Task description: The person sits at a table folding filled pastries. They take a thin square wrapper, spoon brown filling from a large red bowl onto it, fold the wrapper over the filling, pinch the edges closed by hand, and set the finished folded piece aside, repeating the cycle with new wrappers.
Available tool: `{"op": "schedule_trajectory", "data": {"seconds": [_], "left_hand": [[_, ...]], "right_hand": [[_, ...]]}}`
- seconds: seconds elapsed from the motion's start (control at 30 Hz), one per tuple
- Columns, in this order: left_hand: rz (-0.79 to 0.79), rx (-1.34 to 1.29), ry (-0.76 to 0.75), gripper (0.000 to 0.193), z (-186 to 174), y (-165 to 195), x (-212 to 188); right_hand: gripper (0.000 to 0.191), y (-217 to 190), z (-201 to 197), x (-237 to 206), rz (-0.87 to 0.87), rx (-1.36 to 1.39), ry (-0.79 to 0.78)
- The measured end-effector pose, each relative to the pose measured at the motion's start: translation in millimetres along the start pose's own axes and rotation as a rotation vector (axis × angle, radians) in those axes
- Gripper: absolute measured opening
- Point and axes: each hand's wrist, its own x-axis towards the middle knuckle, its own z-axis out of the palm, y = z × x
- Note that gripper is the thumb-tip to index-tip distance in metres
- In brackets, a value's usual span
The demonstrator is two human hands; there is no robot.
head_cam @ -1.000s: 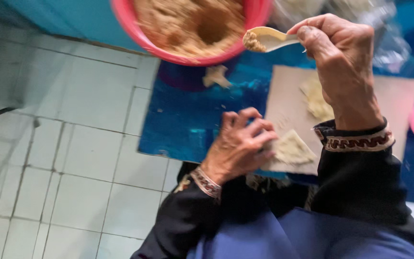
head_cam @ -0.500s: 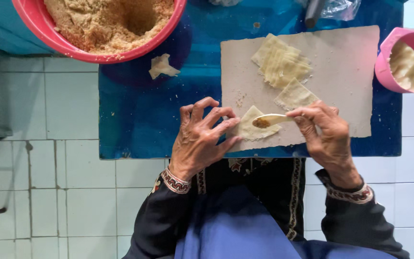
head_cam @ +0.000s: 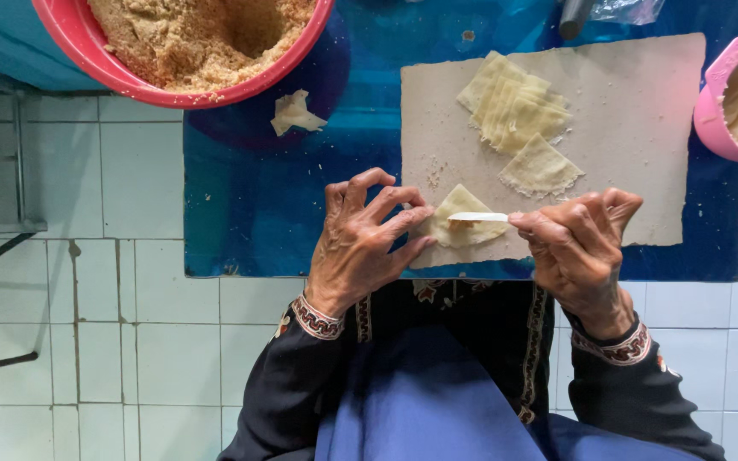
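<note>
Holding a small white spoon (head_cam: 480, 217) by its handle, the right hand (head_cam: 581, 252) is pinching it between thumb and fingers and is bringing its tip over a thin dough square (head_cam: 459, 229). The left hand (head_cam: 367, 239) is not grasping anything; its curled fingertips are pressing the left edge of this square to keep it flat on the pale board (head_cam: 642, 128). The square is lying between both hands, touching the left one. It is looking very light, soft and easy to tear, so I judge the corners are the best place to take it, gently. More squares (head_cam: 518, 111) are waiting just beyond the hands.
</note>
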Motion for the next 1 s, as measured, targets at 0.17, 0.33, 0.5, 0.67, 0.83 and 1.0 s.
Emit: {"op": "schedule_trajectory", "data": {"seconds": [0.17,0.33,0.5,0.67,0.83,1.0], "left_hand": [[0.000,0.001,0.004,0.031,-1,0,0],[0.009,0.008,0.013,0.029,0,0,0],[0.004,0.008,0.011,0.029,-1,0,1],[0.000,-0.056,0.008,0.038,-4,0,1],[-0.008,-0.062,0.027,0.037,-5,-1,1],[-0.002,-0.027,0.062,0.032,-6,-2,2]], "right_hand": [[0.013,0,-2,-4,0.019,0.008,0.007],[0.012,1,0,-9,0.080,0.046,0.006],[0.011,2,-2,-15,0.169,0.101,-0.025],[0.007,-1,-6,-3,0.368,0.113,-0.056],[0.018,-10,-19,59,0.559,0.621,-0.014],[0.016,-28,16,174,0.202,0.446,0.027]]}}
